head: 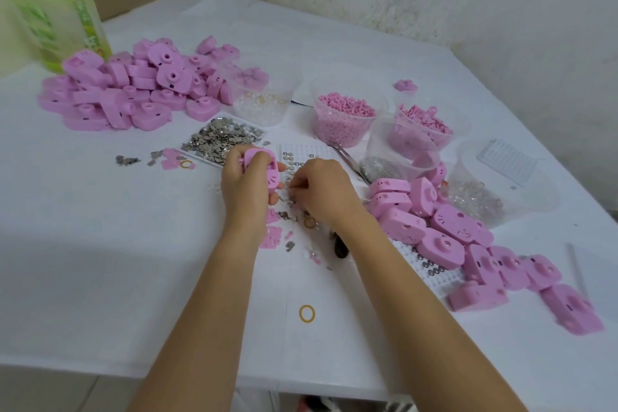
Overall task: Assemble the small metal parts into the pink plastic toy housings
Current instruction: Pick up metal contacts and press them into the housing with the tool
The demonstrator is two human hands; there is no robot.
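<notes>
Waiting pile (117,90): pink housings heaped far left on my desk (100,244).
Metal parts (220,139): silvery heap just right of that pile.
Left hand (245,191): my fingers curl round one housing (262,169), above the desk.
Right hand (321,192): fingers pinched narrow over loose metal bits (287,215); whether they hold one, I cannot tell.
Right pile (468,244): more housings beside my right forearm.

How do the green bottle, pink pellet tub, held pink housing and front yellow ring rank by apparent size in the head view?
1. green bottle, cut off by the frame
2. pink pellet tub
3. pink housing in the left hand, partly hidden by fingers
4. yellow ring
</notes>
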